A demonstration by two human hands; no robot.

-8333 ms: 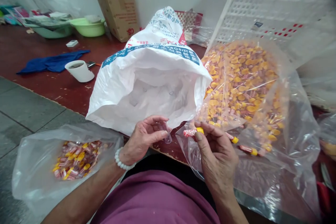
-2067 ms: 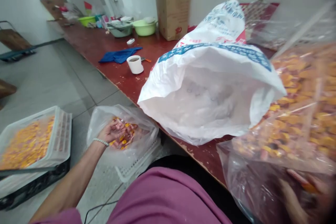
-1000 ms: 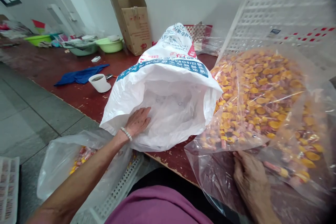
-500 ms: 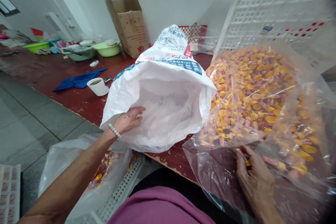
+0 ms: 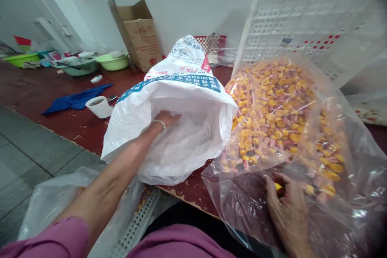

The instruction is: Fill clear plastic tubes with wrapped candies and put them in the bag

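Note:
My left hand [image 5: 168, 118], with a pale bead bracelet, reaches into the wide mouth of a white woven sack [image 5: 127, 117]. One finger or the thumb stretches to the right; the other fingers are partly hidden, and nothing shows in the hand. On the right lies a clear plastic bag [image 5: 232, 193] full of small pink-and-yellow pieces [image 5: 272, 109] with cup-like yellow ends. My right hand [image 5: 288, 205] is at the bag's near side, thumb and fingers curled around a small yellow-ended piece [image 5: 277, 186].
A white perforated crate [image 5: 250, 28] stands behind the clear bag. Left on the red table [image 5: 90, 129] are a white cup [image 5: 104, 109], a blue cloth [image 5: 75, 98] and green basins [image 5: 111, 62]. A cardboard box [image 5: 143, 42] stands by the wall. Another plastic bag [image 5: 39, 205] sits below the table edge.
My left hand has moved from the sack's left rim deeper inside. My right hand stays by the clear bag, around the small piece. The whole view has shifted slightly.

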